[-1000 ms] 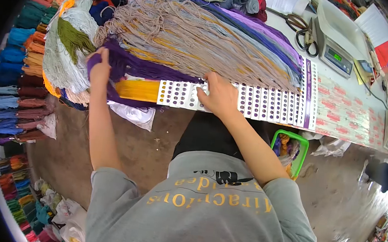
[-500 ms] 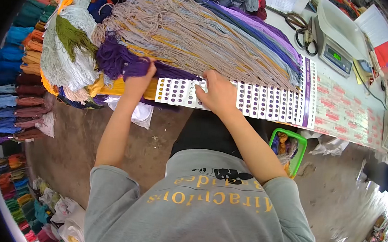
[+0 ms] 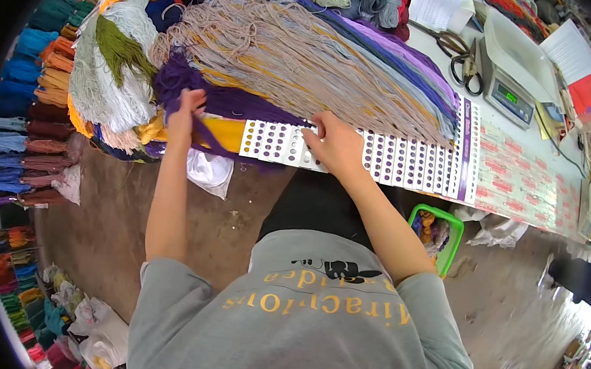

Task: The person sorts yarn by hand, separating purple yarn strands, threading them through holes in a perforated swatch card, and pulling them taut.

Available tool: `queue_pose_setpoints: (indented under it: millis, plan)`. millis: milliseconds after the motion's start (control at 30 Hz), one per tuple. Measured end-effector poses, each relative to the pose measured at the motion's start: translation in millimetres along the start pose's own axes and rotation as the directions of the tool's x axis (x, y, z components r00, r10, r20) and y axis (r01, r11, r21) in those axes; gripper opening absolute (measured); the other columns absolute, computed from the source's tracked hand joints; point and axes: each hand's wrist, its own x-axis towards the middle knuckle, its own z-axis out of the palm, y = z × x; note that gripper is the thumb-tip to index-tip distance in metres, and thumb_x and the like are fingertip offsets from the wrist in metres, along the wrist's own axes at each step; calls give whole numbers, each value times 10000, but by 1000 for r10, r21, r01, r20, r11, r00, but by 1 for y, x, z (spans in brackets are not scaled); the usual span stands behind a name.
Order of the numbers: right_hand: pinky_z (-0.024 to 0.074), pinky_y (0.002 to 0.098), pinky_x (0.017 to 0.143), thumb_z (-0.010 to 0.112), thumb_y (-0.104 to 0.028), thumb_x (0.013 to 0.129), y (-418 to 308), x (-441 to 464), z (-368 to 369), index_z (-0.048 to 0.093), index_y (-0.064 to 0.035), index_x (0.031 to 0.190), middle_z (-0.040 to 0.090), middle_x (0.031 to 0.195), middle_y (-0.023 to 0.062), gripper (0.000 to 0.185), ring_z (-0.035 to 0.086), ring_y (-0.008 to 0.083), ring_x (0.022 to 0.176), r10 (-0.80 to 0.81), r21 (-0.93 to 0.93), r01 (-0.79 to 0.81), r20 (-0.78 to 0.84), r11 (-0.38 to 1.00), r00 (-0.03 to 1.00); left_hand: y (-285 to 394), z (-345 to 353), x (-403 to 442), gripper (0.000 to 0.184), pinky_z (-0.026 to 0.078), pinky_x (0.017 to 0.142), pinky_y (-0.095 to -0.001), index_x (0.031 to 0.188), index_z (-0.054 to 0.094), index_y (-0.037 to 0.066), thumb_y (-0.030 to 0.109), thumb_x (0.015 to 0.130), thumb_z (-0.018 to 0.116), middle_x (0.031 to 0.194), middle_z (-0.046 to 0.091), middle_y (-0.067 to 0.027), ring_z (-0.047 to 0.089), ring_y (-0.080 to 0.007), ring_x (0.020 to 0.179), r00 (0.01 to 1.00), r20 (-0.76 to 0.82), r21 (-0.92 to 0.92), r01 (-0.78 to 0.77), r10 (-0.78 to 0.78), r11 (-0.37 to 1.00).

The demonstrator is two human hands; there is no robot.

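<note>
Long purple threads (image 3: 253, 107) run from a bunched heap on the left to the row of white punched cards (image 3: 390, 158). My right hand (image 3: 340, 146) rests over these cards, its thumb and forefinger pinched at the ends of the purple threads. At the heap, my left hand (image 3: 184, 111) has closed fingers, slightly blurred, on some purple strands. One purple strand trails from it down across a yellow thread bundle (image 3: 222, 133). Beige, grey and mustard threads (image 3: 293, 56) lie spread just beyond both hands.
Scissors (image 3: 467, 66) and a digital scale (image 3: 510, 95) stand at the back right. White and olive skeins (image 3: 119, 54) lie at the left. A green basket (image 3: 458, 236) with yarn sits below the table edge. Hanging skeins (image 3: 20, 90) line the far left.
My left hand has moved left and slightly down along the purple threads, and a strand now hangs in a loop from it. My right hand stays almost where it was.
</note>
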Motion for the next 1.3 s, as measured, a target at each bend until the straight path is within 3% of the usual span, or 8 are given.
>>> queue_pose_setpoints:
  millis: [100,167,300,400,500,700,1000,1300]
  plan:
    - [450,287,576,627,-235,808,10,-2,1,617,-72,919,597,689,37,198,568,154,618,90,499,-50,-57,865,994,-10,-52,-25,525,408,562,-207,1159,510,-6,458,933,413,1083,609,-128,549,-133,691,1000,7,-354,27,-27,935]
    - [447,259,573,622,-194,822,2,-16,-10,613,-61,918,601,701,49,164,565,153,615,57,487,-21,-60,873,997,-72,-106,-37,455,332,483,-196,1129,510,-20,387,948,415,1024,618,-119,493,-121,632,909,417,-810,380,-18,447]
    - [470,274,610,623,-157,826,-17,-58,-11,603,-45,910,590,723,84,142,575,177,636,-95,511,30,101,859,990,-20,-14,-142,351,399,612,-240,1112,513,-31,266,939,440,990,616,-101,523,-145,747,853,388,-817,494,-351,298]
    - [462,285,605,615,-131,836,-33,-74,-7,600,-27,905,581,795,101,126,565,189,656,-127,531,-13,226,847,966,16,58,-187,414,400,952,-398,1124,535,-35,318,966,389,1155,563,-153,513,-237,1098,829,489,-618,549,-273,563]
    - [450,269,561,600,-114,848,-38,-80,-3,594,-3,907,575,776,85,127,542,155,593,-67,654,-138,278,743,958,40,109,-204,460,420,874,-344,1208,508,-44,329,976,369,1209,526,-105,501,-177,1067,797,587,-509,501,-144,700]
    - [414,205,568,539,-97,902,-25,-82,-25,554,4,902,540,725,11,102,494,75,608,63,752,-290,316,593,947,54,132,-193,493,447,785,-312,1242,478,-26,368,969,365,1199,519,-99,509,-170,1013,629,777,-462,586,-14,666]
    - [393,207,531,451,-216,954,-25,-84,-48,475,-51,920,603,796,88,170,542,125,581,65,866,-447,444,224,894,62,128,-189,456,410,937,-423,1235,468,-5,352,969,367,1240,500,-127,473,-235,1151,724,684,-598,622,-82,505]
    - [395,209,499,441,-223,958,-22,-85,-51,472,-51,907,583,672,75,182,549,140,510,114,856,-412,397,311,911,71,132,-190,429,488,546,-222,1173,521,-18,335,969,390,883,572,-63,529,-86,692,842,531,-506,405,-94,761]
